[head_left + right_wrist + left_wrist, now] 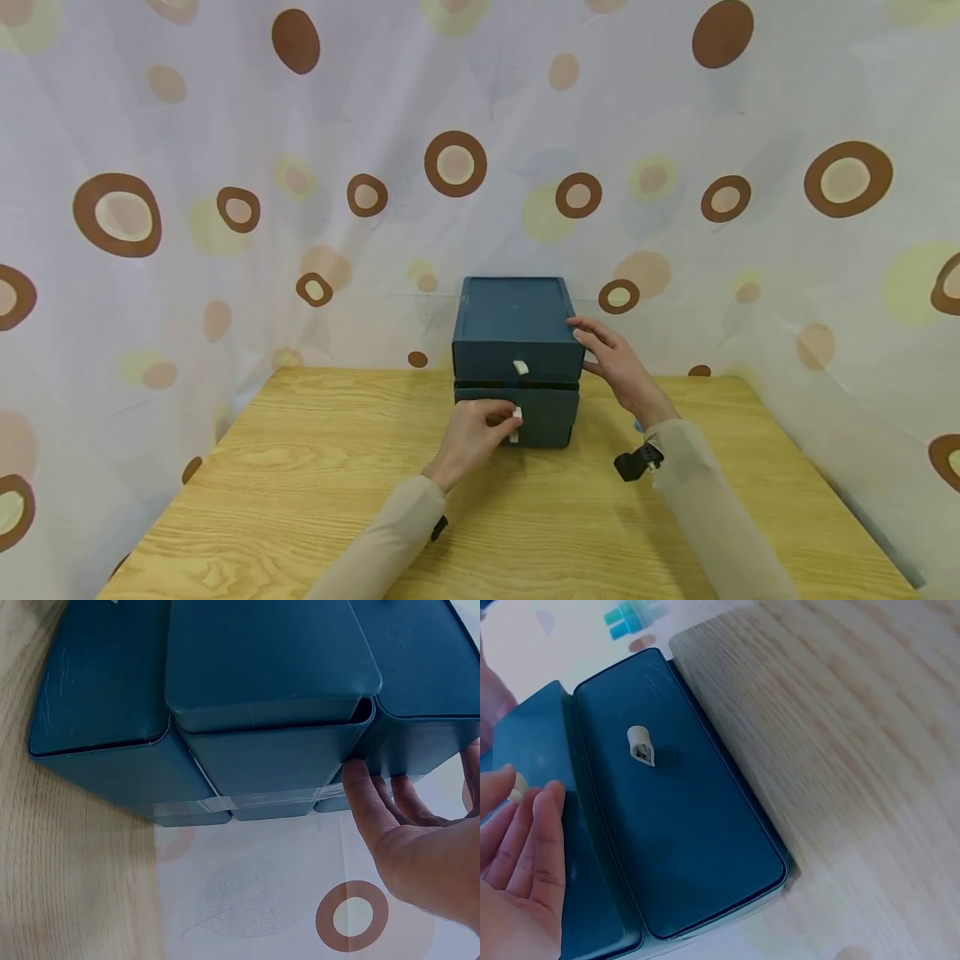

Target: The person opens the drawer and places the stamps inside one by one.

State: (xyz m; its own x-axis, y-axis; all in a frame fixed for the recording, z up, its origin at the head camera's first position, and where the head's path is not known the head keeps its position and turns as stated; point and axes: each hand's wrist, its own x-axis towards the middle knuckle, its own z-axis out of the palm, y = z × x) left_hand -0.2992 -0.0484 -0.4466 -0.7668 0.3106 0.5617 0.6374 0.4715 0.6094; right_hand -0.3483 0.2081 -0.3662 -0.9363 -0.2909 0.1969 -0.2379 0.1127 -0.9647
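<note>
A dark blue drawer unit (514,310) stands at the back of the table, with its drawers stacked. My left hand (471,433) pinches the white pull tab (517,787) of the middle drawer (274,660), which sticks out slightly from its frame. Below it, another drawer (679,825) with its own white tab (640,745) sits closed. The top drawer (480,360) is closed too, its white tab (521,367) hanging free. My right hand (618,367) rests against the unit's upper right side, thumb and fingers spread. What lies inside the middle drawer is hidden.
The wood-grain table (300,500) extends in front and to both sides. Right behind the unit hangs a pale curtain (502,92) with brown rings. A small blue object (638,426), mostly hidden by the right wrist, lies to the unit's right.
</note>
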